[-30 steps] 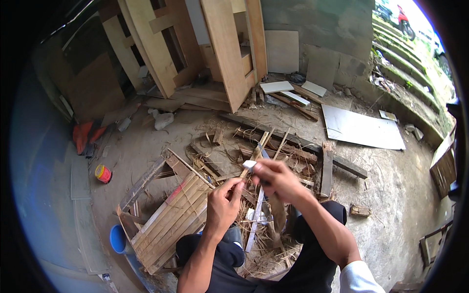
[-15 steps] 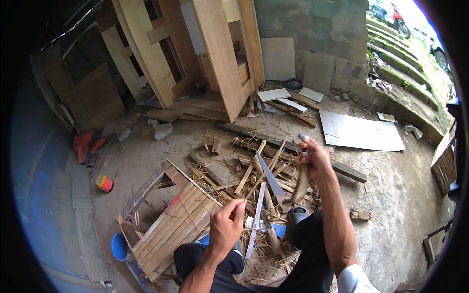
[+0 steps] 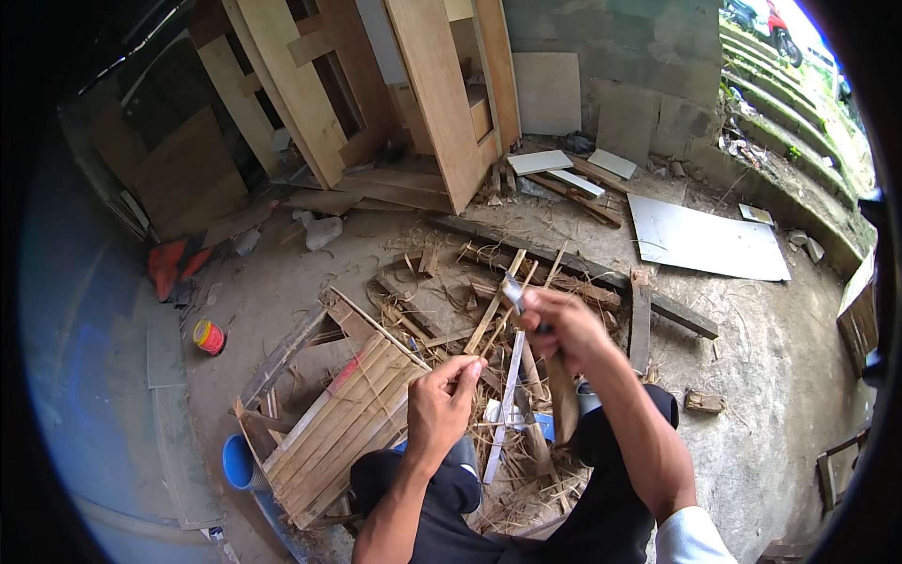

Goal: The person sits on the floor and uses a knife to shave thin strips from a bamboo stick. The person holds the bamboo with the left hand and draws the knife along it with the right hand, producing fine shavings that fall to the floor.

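My left hand (image 3: 439, 402) is closed in a pinch at the near end of a thin wooden strip (image 3: 503, 326), which slants away over the pile. Closed around a tool (image 3: 564, 404) with a broad brown lower part, my right hand (image 3: 568, 331) is over the middle of the scraps. Blur and the fingers hide the tool's exact kind. A grey metal piece (image 3: 512, 291) shows just past the fingertips; I cannot tell whether it belongs to the tool. Beneath both hands lies a heap of split wood (image 3: 498, 371) and shavings.
A slatted wooden panel (image 3: 348, 414) leans by my left knee, beside a blue bucket (image 3: 240, 461). Further left stands a red-and-yellow can (image 3: 209, 336). A dark beam (image 3: 672, 315) crosses behind the pile. A white board (image 3: 709, 235) lies far right; tall wooden frames (image 3: 437, 103) stand behind.
My right hand has moved left and nearer my left hand, bringing the tool with it. The left hand keeps its pinch. The whole view has shifted slightly.
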`<state>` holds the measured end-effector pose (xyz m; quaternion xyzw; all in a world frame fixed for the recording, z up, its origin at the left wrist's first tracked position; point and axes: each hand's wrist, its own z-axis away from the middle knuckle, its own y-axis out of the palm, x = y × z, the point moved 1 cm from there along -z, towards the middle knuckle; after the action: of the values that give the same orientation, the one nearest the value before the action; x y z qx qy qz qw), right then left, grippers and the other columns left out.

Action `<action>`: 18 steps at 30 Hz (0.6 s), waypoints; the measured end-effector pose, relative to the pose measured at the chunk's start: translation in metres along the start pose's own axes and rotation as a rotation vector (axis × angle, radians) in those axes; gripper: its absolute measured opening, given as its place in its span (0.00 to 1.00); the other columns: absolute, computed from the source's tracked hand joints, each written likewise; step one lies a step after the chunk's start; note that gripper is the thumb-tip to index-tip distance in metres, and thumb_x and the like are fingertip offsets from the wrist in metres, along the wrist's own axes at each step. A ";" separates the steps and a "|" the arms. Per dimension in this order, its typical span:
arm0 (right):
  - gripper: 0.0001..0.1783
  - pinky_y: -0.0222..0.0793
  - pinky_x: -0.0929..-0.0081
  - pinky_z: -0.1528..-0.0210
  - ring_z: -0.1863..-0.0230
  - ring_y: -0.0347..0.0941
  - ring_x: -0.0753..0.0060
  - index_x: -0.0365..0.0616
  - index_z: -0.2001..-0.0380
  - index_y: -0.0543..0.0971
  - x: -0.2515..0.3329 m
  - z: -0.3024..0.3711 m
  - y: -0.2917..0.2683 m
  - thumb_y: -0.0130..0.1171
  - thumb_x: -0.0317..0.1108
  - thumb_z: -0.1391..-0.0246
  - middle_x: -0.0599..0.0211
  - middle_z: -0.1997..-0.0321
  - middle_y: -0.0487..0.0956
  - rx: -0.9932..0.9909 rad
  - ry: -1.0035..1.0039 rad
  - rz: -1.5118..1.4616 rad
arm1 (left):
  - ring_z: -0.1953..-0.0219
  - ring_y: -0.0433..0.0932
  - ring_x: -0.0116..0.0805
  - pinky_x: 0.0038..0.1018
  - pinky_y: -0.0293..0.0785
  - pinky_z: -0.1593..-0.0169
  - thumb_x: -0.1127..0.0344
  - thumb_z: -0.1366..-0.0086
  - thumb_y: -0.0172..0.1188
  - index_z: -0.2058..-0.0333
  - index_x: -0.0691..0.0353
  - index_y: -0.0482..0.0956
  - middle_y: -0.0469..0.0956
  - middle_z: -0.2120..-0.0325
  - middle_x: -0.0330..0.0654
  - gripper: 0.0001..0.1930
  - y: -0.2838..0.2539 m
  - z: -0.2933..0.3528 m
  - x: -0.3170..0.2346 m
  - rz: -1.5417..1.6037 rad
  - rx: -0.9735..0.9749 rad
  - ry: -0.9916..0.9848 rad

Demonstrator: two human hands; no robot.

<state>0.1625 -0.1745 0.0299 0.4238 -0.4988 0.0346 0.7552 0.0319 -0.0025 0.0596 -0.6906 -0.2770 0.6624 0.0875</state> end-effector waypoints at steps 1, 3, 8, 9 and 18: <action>0.07 0.47 0.89 0.88 0.87 0.56 0.89 0.48 0.67 0.73 0.013 -0.002 -0.009 0.49 0.37 0.37 0.78 0.79 0.71 -0.054 -0.045 -0.010 | 0.72 0.77 0.19 0.19 0.71 0.70 0.68 0.34 0.56 0.61 0.68 0.80 0.83 0.70 0.42 0.09 -0.001 0.002 0.001 0.039 0.039 0.009; 0.10 0.49 0.92 0.88 0.87 0.54 0.91 0.43 0.56 0.73 0.039 0.000 -0.028 0.48 0.34 0.38 0.78 0.79 0.70 -0.587 -0.094 -0.046 | 0.73 0.75 0.18 0.18 0.70 0.71 0.68 0.34 0.55 0.61 0.68 0.80 0.83 0.71 0.40 0.09 -0.003 0.006 0.005 0.125 0.099 -0.022; 0.15 0.47 0.91 0.87 0.88 0.52 0.90 0.43 0.51 0.73 0.044 0.017 -0.013 0.46 0.39 0.35 0.81 0.80 0.68 -0.510 -0.166 0.061 | 0.77 0.65 0.17 0.19 0.63 0.73 0.68 0.33 0.54 0.62 0.66 0.80 0.75 0.79 0.33 0.09 -0.006 -0.001 0.015 0.201 0.078 -0.036; 0.16 0.48 0.90 0.86 0.87 0.53 0.89 0.45 0.49 0.73 0.031 0.019 -0.001 0.47 0.38 0.36 0.81 0.80 0.69 -0.408 -0.128 0.155 | 0.78 0.63 0.15 0.18 0.59 0.75 0.68 0.33 0.53 0.62 0.66 0.80 0.71 0.80 0.30 0.09 -0.005 -0.004 0.016 0.229 0.067 -0.026; 0.10 0.45 0.90 0.85 0.85 0.51 0.92 0.45 0.67 0.73 0.008 0.003 0.015 0.50 0.39 0.36 0.80 0.78 0.68 -0.090 0.024 0.093 | 0.76 0.66 0.15 0.17 0.64 0.71 0.67 0.33 0.53 0.62 0.67 0.80 0.73 0.79 0.29 0.10 0.008 -0.006 0.015 0.131 0.014 0.085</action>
<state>0.1566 -0.1697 0.0455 0.3653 -0.5099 0.0524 0.7770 0.0393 0.0001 0.0435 -0.7342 -0.2225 0.6386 0.0603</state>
